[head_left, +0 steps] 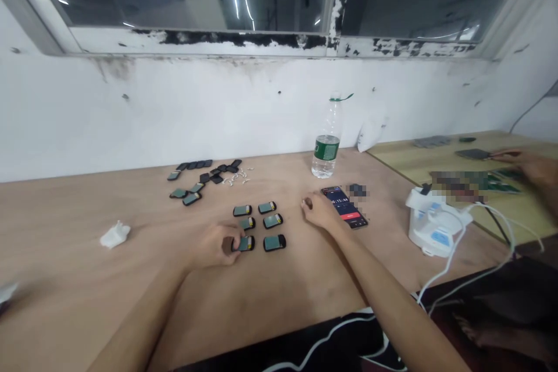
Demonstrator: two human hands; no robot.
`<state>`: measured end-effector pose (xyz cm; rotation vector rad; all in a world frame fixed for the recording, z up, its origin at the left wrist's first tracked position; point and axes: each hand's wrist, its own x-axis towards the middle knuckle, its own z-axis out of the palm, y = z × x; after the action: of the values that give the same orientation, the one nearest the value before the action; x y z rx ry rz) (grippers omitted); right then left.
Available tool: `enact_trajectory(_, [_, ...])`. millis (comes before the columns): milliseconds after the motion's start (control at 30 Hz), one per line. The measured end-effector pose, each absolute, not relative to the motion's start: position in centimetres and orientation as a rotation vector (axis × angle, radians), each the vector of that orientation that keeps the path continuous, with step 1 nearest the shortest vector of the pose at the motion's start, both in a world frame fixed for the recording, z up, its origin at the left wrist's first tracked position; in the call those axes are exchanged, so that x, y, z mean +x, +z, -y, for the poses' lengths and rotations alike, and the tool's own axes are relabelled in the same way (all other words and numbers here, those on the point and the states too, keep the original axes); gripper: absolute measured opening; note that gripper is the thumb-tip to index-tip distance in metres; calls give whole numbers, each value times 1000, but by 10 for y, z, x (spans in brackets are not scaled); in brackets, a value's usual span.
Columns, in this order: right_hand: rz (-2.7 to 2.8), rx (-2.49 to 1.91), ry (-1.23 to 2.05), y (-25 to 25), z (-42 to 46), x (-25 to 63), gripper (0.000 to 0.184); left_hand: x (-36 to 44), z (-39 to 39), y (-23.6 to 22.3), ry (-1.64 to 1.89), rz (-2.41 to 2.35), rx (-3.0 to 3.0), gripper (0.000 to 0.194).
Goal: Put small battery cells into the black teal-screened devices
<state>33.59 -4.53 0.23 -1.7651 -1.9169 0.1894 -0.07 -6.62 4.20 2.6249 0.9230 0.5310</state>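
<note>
Pale wood counter (pixel 87 203) carries six black teal-faced modules (pixel 272 221) in two tidy columns; left hand (pixel 213 246) pinches the lowest left module (pixel 244 243) by its edges, square to the column. Right hand (pixel 320 211) curls beside a phone (pixel 344 207), its hold unclear.

Left forearm (pixel 143 317) and right forearm (pixel 383 302): bare, slender, tapering toward each grip. Left hand (pixel 213 247) and right hand (pixel 320 212): bare, uncovered fingers, no visible markings.
</note>
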Motion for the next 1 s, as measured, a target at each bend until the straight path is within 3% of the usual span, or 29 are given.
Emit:
enact_trajectory(133, [1942,-1684,247,1,44,336,15,-11,63,48,420,-899,2604,8])
enact_trajectory(367, [1817,-1428,524,0,46,324,11,11,68,34,671,-801,2622,13])
enact_trajectory(500, [1726,-1229,773,6,52,314,9,46,80,21,737,-795,2744,29])
enact_trajectory(667, [1708,-989,1087,13,61,306,18,59,85,8,683,-852,2810,10])
enact_trajectory(767, [1725,-967,1196,15,66,302,24,55,83,3,749,-899,2797,9])
enact_trajectory(1000, [1690,-883,1101,12,72,285,29,45,77,-1,965,-979,2668,7])
